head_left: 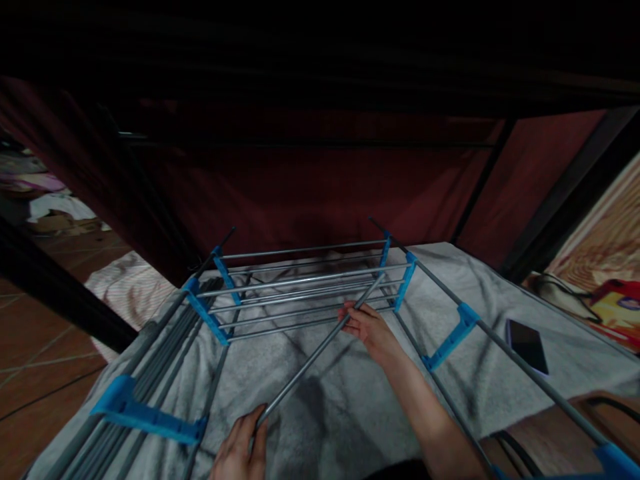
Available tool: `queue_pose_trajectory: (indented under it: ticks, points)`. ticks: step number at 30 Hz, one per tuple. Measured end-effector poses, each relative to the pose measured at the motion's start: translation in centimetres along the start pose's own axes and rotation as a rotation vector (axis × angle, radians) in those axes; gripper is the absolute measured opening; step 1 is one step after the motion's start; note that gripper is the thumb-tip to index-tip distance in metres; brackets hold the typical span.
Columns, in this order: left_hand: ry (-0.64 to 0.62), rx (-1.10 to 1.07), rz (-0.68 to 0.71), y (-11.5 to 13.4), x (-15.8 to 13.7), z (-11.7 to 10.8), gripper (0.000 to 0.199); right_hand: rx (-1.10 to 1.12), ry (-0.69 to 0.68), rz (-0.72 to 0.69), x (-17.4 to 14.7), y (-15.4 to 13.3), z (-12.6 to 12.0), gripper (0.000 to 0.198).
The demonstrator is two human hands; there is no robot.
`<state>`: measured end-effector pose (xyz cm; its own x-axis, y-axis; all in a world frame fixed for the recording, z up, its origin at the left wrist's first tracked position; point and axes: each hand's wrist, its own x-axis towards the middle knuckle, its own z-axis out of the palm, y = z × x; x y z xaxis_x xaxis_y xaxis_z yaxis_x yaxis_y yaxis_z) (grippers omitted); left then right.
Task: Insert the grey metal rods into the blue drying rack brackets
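A thin grey metal rod [305, 367] slants across the middle of the view, held in both hands. My left hand [240, 445] grips its near lower end. Farther up, my right hand [367, 327] has thumb and fingers closed around the rod. Around my hands lies a partly built rack of grey tubes with blue plastic brackets [145, 412]. Several cross rods [305, 280] join its far brackets. Another blue bracket [453, 337] links the two long tubes on the right, with no cross rod in it. The held rod's far end overlaps the far cross rods.
A bundle of loose grey rods [165, 353] lies at the left on the grey blanket [320, 413]. A phone [527, 345] rests at the right. Dark posts and a dark red panel [310, 193] enclose the far side. Tiled floor [45, 320] shows at left.
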<state>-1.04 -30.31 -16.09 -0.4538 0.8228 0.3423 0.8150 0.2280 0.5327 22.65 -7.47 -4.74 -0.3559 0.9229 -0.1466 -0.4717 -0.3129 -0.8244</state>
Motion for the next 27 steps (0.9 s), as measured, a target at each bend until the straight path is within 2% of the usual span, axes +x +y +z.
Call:
queue_pose_trajectory:
  ticks: [4,9,14,16,22,25,27]
  points:
    - [-0.02,-0.001,0.118,1.1,0.0,0.2,0.034,0.013,0.052,-0.001,0.0,0.3,-1.1,0.04]
    - [-0.005,0.032,0.251,3.0,-0.1,0.4,0.034,0.013,-0.011,0.051,-0.9,1.2,-1.5,0.041]
    - [-0.006,0.128,0.311,5.2,0.3,0.5,0.034,0.032,-0.095,0.165,-2.8,4.1,-1.1,0.043]
    - [-0.022,0.176,0.327,5.5,0.4,0.5,0.034,0.042,-0.087,0.203,-3.2,5.2,-1.3,0.043]
    - [0.014,0.333,0.32,5.6,0.6,-0.3,0.034,0.087,0.051,0.248,-2.7,6.1,-3.5,0.041]
    - [0.004,0.366,0.231,6.0,0.8,-0.7,0.031,0.083,0.092,0.233,-2.2,6.0,-4.7,0.036]
    - [-0.049,0.37,0.145,6.1,1.1,-1.0,0.03,0.062,0.095,0.207,-2.0,5.7,-5.1,0.034]
